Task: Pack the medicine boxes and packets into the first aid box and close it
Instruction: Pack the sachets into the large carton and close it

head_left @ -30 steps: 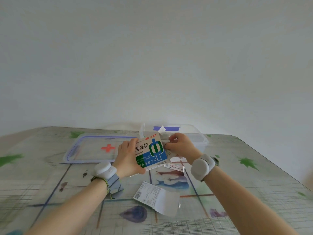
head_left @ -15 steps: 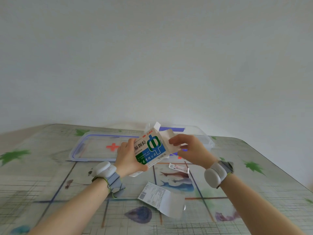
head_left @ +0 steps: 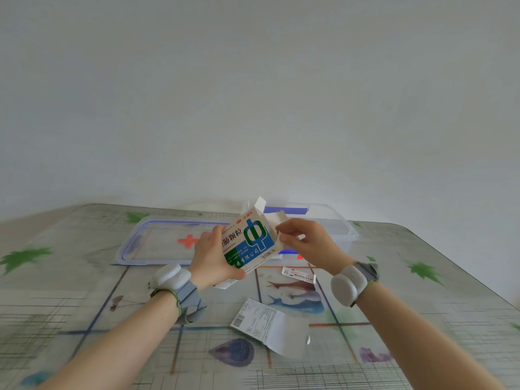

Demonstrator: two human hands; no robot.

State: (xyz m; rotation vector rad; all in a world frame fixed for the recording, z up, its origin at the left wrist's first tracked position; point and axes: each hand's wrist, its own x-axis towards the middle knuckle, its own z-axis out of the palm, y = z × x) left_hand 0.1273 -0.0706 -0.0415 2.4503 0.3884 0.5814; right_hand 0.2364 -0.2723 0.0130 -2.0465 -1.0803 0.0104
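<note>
My left hand (head_left: 211, 256) grips a white, blue and green medicine box (head_left: 251, 242), held tilted above the table. Its top flaps stand open. My right hand (head_left: 305, 243) pinches a white flap at the box's open right end. Behind them sits the clear plastic first aid box (head_left: 342, 228), open, its inside mostly hidden by my hands. Its clear lid (head_left: 157, 240) with a red cross lies flat to the left. A small white packet (head_left: 298, 274) lies on the table under my right wrist. A folded paper leaflet (head_left: 270, 323) lies nearer to me.
The table (head_left: 84, 311) has a glossy patterned cover with green leaves and fish drawings. Its right edge runs diagonally at the far right. A plain white wall rises behind the table. Both wrists wear white devices on grey straps.
The medicine box has tilted to the right and its top flaps have come open. My right hand has shifted to the box's right end and holds a flap.
</note>
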